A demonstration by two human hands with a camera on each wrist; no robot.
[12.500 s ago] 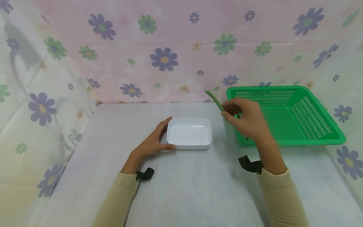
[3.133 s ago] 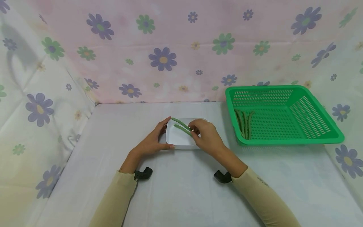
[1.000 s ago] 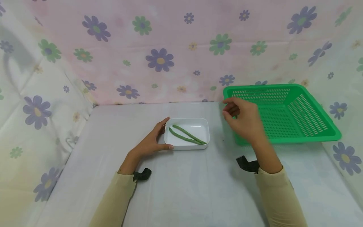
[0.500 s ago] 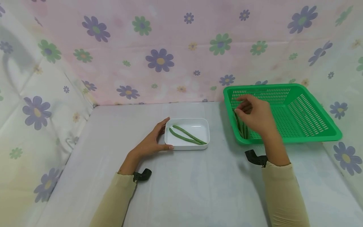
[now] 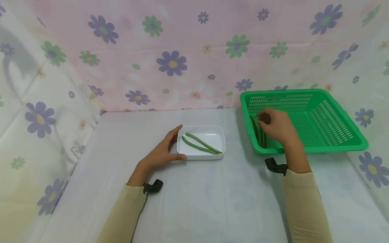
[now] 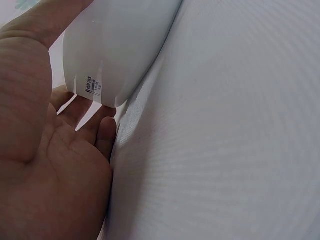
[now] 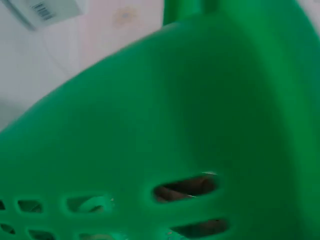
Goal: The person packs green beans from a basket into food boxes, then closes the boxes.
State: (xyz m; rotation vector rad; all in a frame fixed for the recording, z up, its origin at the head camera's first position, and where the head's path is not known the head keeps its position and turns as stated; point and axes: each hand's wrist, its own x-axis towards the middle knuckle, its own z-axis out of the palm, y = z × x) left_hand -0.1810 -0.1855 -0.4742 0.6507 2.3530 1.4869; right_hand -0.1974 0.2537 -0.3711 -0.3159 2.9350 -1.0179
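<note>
My left hand (image 5: 165,150) holds the left end of a small white dish (image 5: 200,157), thumb at the near side and fingers at the far side. The left wrist view shows those fingers against the outer wall of the dish (image 6: 117,45), which bears small dark print. Two green beans (image 5: 194,145) lie slanting inside it, converging at the lower right. Over the left part of a green basket (image 5: 340,148), my right hand (image 5: 278,126) has bent fingers beside several more green beans (image 5: 260,135). Nothing shows clearly between its fingertips. In the right wrist view, the basket wall (image 7: 125,130) largely hides them.
A white cloth (image 5: 194,202) covers the table. Flower-patterned curtains (image 5: 127,67) stand behind and at both sides. The basket is close to the back and right curtains, its slotted rim standing well above the cloth.
Earlier the dish was empty, then my right hand laid a second bean in it. Since then that hand has moved right and down into the basket. The left hand has stayed on the dish.
</note>
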